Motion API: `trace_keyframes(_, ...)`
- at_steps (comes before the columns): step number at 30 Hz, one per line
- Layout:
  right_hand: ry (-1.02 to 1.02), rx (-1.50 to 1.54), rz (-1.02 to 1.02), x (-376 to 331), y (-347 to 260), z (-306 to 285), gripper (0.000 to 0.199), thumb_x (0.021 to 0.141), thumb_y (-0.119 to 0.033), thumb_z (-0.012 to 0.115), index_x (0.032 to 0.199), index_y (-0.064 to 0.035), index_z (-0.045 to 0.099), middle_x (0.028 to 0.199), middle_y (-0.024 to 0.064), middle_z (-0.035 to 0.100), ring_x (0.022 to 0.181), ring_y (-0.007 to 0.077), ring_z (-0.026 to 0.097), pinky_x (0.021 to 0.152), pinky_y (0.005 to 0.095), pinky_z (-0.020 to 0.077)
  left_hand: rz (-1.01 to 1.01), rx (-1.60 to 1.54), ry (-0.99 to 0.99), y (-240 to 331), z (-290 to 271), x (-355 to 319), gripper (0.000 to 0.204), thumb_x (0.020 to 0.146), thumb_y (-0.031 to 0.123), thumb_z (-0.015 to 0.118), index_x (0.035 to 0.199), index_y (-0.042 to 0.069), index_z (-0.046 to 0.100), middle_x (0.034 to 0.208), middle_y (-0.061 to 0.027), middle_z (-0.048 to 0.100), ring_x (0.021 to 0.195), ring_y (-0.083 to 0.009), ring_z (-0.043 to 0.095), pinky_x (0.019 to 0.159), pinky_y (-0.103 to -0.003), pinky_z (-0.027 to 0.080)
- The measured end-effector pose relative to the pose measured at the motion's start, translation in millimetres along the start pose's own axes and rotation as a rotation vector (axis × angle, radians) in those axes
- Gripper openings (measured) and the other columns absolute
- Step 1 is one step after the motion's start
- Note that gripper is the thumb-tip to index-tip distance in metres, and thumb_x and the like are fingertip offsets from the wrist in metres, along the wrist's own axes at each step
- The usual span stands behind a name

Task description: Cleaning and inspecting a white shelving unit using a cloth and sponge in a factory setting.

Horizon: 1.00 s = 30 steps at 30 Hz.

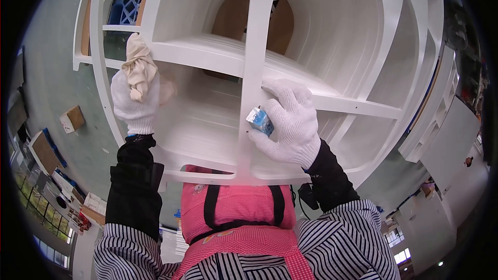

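Observation:
Both hands wear white knit gloves. My left hand (pixel 134 105) is closed on a crumpled beige cloth (pixel 139 65), at the left side of a large white frame (pixel 254 46) with curved openings. My right hand (pixel 291 122) is at the frame's middle upright, its fingertips by the crossbar. Between its thumb and fingers is a small blue-and-white block (pixel 261 120), wrinkled and pale at one end; its exact kind cannot be made out. The palm sides of both hands are hidden.
A pink apron (pixel 238 207) with black straps lies at the frame's near edge. On the grey-green floor at the left is a small brown-and-white block (pixel 72 119). A blue lattice crate (pixel 127 5) shows through the far-left opening. White panels (pixel 448 140) stand at the right.

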State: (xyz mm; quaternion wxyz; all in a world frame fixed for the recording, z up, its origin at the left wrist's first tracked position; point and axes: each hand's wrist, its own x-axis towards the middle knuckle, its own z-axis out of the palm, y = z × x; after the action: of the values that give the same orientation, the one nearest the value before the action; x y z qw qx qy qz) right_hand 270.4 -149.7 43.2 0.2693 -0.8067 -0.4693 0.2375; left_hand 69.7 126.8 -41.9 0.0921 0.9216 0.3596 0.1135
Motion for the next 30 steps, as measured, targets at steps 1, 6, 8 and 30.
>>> trace_keyframes(1, 0.029, 0.016, -0.002, 1, -1, 5, 0.032, 0.067, -0.025, 0.075, 0.086, -0.0021, 0.064, 0.122, 0.0158, 0.061, 0.111, 0.0349, 0.059, 0.098, 0.0483, 0.0439, 0.031, 0.005, 0.054, 0, 0, -1, 0.048, 0.075, 0.023, 0.085, 0.112, 0.005, 0.060, 0.105, -0.0115, 0.063, 0.094, -0.0335, 0.064, 0.083, -0.042, 0.052)
trace_keyframes(6, 0.022, -0.041, -0.028, -12, 15, -8, 0.032, 0.067, -0.025, 0.075, 0.086, -0.0019, 0.065, 0.120, 0.0149, 0.062, 0.109, 0.0347, 0.060, 0.096, 0.0471, 0.0463, -0.001, -0.016, 0.032, 0, 0, -3, 0.049, 0.074, 0.023, 0.085, 0.112, 0.005, 0.060, 0.104, -0.0122, 0.063, 0.095, -0.0338, 0.064, 0.084, -0.042, 0.052)
trace_keyframes(8, -0.034, -0.113, -0.004, -20, 29, -26, 0.032, 0.066, -0.025, 0.075, 0.086, -0.0017, 0.065, 0.119, 0.0151, 0.062, 0.109, 0.0345, 0.060, 0.095, 0.0463, 0.0471, 0.017, -0.024, 0.118, -3, 2, -6, 0.048, 0.074, 0.023, 0.085, 0.111, 0.005, 0.060, 0.103, -0.0124, 0.063, 0.094, -0.0343, 0.063, 0.083, -0.043, 0.052)
trace_keyframes(30, 0.073, 0.090, -0.089, -19, 4, -8, 0.025, 0.068, -0.020, 0.074, 0.085, -0.0036, 0.065, 0.128, 0.0147, 0.063, 0.121, 0.0329, 0.057, 0.104, 0.0463, 0.0447, 0.071, 0.016, 0.143, 8, -1, 2, 0.036, 0.077, 0.014, 0.083, 0.102, 0.003, 0.061, 0.095, -0.0110, 0.063, 0.087, -0.0312, 0.064, 0.080, -0.038, 0.052)
